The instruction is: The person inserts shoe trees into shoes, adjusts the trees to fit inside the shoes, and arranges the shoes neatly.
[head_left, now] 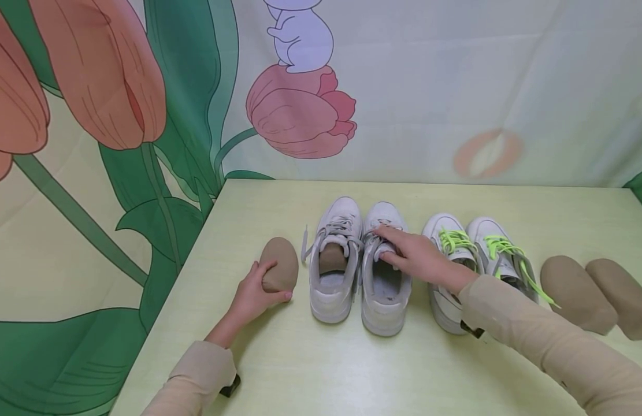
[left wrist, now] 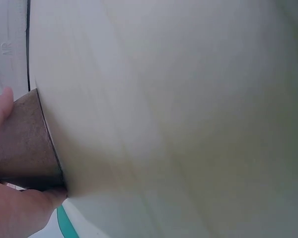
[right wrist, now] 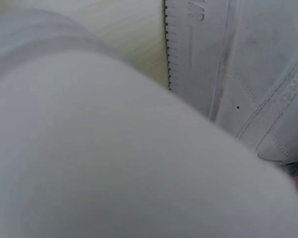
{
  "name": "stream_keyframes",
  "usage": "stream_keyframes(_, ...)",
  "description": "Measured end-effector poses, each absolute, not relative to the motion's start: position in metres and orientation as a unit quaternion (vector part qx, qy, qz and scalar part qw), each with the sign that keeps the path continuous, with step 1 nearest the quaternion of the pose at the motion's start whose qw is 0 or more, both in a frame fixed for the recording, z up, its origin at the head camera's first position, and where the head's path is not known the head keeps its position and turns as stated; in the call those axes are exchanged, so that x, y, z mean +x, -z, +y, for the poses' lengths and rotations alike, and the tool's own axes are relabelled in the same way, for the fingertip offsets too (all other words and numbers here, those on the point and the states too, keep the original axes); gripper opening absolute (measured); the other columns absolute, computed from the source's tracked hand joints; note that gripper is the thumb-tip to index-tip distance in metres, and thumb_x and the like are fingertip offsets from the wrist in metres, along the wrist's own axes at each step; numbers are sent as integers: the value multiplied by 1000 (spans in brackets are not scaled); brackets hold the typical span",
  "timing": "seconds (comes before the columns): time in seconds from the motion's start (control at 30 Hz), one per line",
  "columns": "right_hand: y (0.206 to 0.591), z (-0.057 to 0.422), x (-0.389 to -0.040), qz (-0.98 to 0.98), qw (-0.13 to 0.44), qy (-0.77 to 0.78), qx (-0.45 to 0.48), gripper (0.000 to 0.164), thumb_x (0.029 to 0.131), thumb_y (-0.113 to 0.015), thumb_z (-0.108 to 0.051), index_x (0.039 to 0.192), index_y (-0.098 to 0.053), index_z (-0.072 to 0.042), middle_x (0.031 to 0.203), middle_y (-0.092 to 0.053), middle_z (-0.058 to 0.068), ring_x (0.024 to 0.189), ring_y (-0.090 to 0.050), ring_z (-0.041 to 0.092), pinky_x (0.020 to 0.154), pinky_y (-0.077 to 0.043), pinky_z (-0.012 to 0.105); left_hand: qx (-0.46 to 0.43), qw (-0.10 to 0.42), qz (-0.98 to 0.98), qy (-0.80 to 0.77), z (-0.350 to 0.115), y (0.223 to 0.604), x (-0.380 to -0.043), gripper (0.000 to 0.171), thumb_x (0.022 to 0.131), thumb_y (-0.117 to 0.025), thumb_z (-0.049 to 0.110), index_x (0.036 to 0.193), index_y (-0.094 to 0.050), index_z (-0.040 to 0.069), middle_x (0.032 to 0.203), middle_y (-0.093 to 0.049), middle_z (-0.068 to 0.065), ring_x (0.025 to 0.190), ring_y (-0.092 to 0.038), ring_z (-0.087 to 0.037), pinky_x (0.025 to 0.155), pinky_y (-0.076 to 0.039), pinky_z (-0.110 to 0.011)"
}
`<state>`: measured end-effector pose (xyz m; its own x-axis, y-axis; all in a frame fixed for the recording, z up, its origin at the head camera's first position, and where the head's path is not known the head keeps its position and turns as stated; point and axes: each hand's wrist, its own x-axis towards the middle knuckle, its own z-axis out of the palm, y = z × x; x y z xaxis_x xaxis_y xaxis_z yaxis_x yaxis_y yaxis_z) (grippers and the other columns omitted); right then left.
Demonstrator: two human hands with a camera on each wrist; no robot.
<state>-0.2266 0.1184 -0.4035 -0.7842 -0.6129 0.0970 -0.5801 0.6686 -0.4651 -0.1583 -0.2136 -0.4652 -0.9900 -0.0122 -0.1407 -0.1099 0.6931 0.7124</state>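
On the left part of the pale yellow-green table (head_left: 300,370), our left hand (head_left: 255,296) grips a matte brown, rounded shoe-shaper block (head_left: 281,263) between thumb and fingers, beside the shoes; whether its base bears on the tabletop we cannot tell. We judge it light and fairly stiff, its dull surface unlikely to slip, though a hard squeeze might dent it. We would take it by the two sides near the blunt end, leaving the rounded end free.

Our right hand (head_left: 422,260) pinches the tongue of a scuffed grey-white lace-up sneaker (head_left: 384,318), whose upper should give softly while its sole stays firm. Between this shoe and the block stands its matching grey-white sneaker (head_left: 330,307), with a similar brown block (head_left: 332,258) inside; its loose grey lace (head_left: 304,244) sticks out towards our left hand and could snag. To the right, partly under our right forearm, sit white sneakers with neon-green laces (head_left: 439,226), and beyond them lie two more brown blocks (head_left: 578,293)
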Motion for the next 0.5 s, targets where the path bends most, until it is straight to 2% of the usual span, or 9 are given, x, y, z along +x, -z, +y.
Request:
stream_keyframes(0.03, 404, 119, -226, 913, 32, 254, -319, 49, 87, -54, -28, 130, -39, -9, 123, -53, 16, 105, -55, 31, 88, -43, 43, -34, 62, 918, -390, -213, 465, -158, 78, 67, -76, 27, 133, -36, 12, 143, -20, -23, 133, -13, -38, 102, -23, -53)
stream_keyframes(0.1, 405, 119, -226, 913, 30, 276, -298, 41, 85, -57, -28, 119, -42, -9, 99, -63, 14, 83, -61, 24, 72, -48, 38, -35, 62, 918, -389, -213, 465, -158, 78, 67, -76, 26, 132, -36, 12, 142, -21, -23, 132, -17, -39, 102, -24, -53)
stream_keyframes(0.13, 405, 119, -225, 913, 29, 285, -290, 36, 85, -58, -28, 111, -42, -9, 87, -63, 11, 72, -60, 21, 64, -48, 35, -36, 62, 918, -390, -213, 465, -158, 77, 67, -76, 26, 132, -36, 12, 142, -22, -23, 131, -21, -39, 101, -25, -52)
stream_keyframes(0.2, 406, 119, -225, 911, 23, 301, -282, 27, 84, -60, -27, 96, -43, -11, 72, -57, 4, 60, -52, 15, 55, -43, 29, -36, 59, 918, -389, -213, 465, -158, 77, 67, -76, 26, 132, -37, 11, 140, -24, -23, 128, -26, -39, 100, -27, -51)
stream_keyframes(0.27, 407, 119, -225, 910, 15, 304, -282, 25, 83, -61, -27, 85, -41, -12, 61, -45, -1, 53, -40, 11, 50, -35, 24, -35, 54, 919, -388, -212, 466, -159, 76, 67, -76, 25, 131, -38, 11, 138, -29, -23, 125, -32, -38, 99, -29, -50)
stream_keyframes(0.33, 407, 119, -225, 909, 3, 303, -285, 23, 82, -62, -26, 80, -43, -13, 61, -41, -2, 53, -37, 11, 51, -34, 24, -34, 48, 920, -386, -212, 466, -158, 75, 68, -75, 24, 131, -38, 11, 134, -33, -21, 122, -36, -37, 98, -31, -50)
stream_keyframes(0.5, 407, 118, -224, 911, -19, 297, -284, 23, 81, -63, -26, 76, -44, -13, 61, -41, -2, 53, -37, 11, 53, -35, 25, -35, 36, 924, -380, -210, 465, -158, 72, 69, -74, 23, 130, -39, 9, 129, -39, -20, 118, -40, -37, 95, -34, -49)
